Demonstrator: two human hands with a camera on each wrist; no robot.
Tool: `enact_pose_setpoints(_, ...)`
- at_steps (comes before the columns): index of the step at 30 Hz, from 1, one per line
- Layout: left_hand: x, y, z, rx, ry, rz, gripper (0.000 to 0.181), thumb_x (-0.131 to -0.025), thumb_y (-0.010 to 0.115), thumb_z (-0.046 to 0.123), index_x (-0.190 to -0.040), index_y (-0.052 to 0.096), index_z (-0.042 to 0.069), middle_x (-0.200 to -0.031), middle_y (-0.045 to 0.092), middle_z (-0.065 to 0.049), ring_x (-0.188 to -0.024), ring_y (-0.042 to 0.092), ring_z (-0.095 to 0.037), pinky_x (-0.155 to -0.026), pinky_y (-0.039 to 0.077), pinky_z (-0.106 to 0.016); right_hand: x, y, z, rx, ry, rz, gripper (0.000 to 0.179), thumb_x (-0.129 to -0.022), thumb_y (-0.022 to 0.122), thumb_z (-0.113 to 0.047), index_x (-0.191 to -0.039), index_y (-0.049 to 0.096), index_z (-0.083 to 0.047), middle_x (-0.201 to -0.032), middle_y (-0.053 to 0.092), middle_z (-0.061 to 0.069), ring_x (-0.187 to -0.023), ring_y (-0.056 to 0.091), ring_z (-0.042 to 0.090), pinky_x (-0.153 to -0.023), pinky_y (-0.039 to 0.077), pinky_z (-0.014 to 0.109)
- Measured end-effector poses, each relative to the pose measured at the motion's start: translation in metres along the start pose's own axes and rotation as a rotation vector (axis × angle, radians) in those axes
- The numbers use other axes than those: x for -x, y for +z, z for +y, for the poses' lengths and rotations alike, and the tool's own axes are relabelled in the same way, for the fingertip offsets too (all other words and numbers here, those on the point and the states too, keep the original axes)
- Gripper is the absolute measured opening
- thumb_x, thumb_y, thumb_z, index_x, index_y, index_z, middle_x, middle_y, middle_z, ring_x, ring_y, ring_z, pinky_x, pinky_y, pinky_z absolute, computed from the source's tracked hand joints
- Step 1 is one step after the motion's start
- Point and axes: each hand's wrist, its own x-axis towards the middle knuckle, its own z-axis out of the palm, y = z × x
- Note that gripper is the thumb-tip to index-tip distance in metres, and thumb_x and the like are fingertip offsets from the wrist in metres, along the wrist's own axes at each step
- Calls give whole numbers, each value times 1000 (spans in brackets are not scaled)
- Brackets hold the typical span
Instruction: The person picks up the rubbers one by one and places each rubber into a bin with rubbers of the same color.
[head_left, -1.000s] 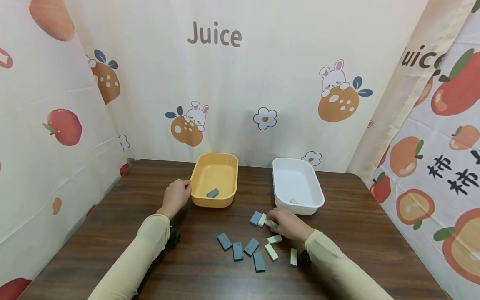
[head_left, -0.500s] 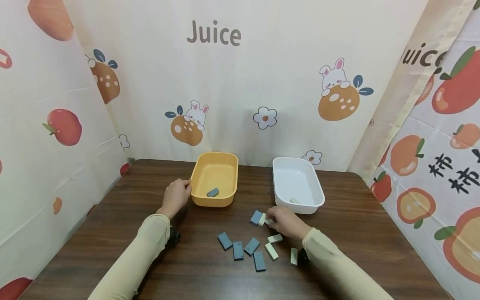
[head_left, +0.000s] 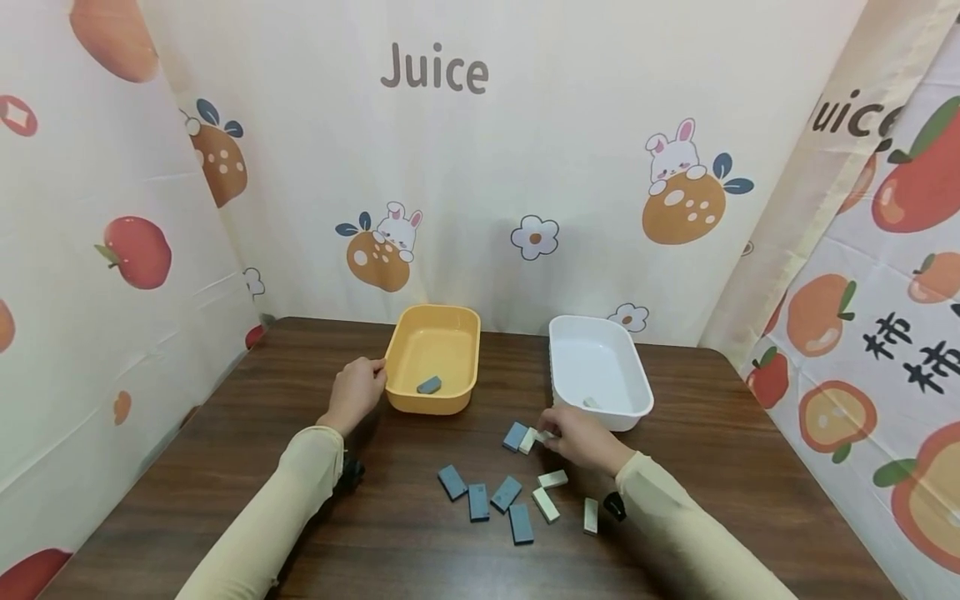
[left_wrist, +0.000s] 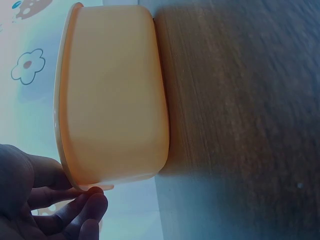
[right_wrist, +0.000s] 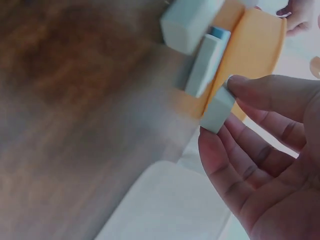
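My left hand point(head_left: 356, 392) pinches the left rim of a yellow plastic tub point(head_left: 429, 405); the left wrist view shows thumb and fingers on that rim near one corner. One dark blue block point(head_left: 429, 385) lies inside the tub. My right hand point(head_left: 579, 435) holds a small pale green block point(right_wrist: 218, 111) between thumb and fingertips, just in front of the white tub point(head_left: 617, 422). Beside it on the table, another pale block point(head_left: 528, 441) lies against a blue block point(head_left: 515, 437). A pale block point(head_left: 591, 402) is inside the white tub.
Several blue blocks point(head_left: 478, 502) lie scattered on the dark wooden table point(head_left: 405, 542). Pale blocks point(head_left: 546, 505) lie to their right, one of them point(head_left: 591, 517) near the right wrist. A printed curtain point(head_left: 465, 167) stands behind both tubs.
My right hand has shifted slightly away from me, toward the white tub, with the pale green block in its fingers. The left hand stays on the yellow tub's rim.
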Motion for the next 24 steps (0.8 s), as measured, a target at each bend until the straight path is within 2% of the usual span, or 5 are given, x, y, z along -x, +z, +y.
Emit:
enact_pose_setpoints(6, 0, 1, 0, 2, -2, -11, 33, -95, 56, 13, -124, 65, -2, -119, 68, -23, -67, 55, -23, -58, 43, -30, 1, -12, 2, -13, -16, 35, 12, -84, 72, -5, -94, 70, -11, -86, 66, -2, -77, 58, 9, -68, 50, 27)
enact_pose_setpoints(11, 0, -1, 1, 0, 7, -9, 33, -95, 56, 13, -123, 66, -2, -117, 68, -23, -66, 55, -23, -58, 43, -31, 1, -22, 5, 15, -42, 70, 12, -82, 73, -4, -92, 69, -10, -84, 65, -1, -75, 58, 11, -67, 49, 27)
enact_pose_setpoints(24, 0, 0, 3, 3, -23, -1, 34, -96, 55, 13, -123, 64, -5, -113, 69, -23, -75, 59, -25, -66, 50, -36, 1, -47, 19, 46, -16, 106, 12, -81, 71, -1, -92, 70, -5, -84, 66, 2, -75, 58, 13, -67, 49, 30)
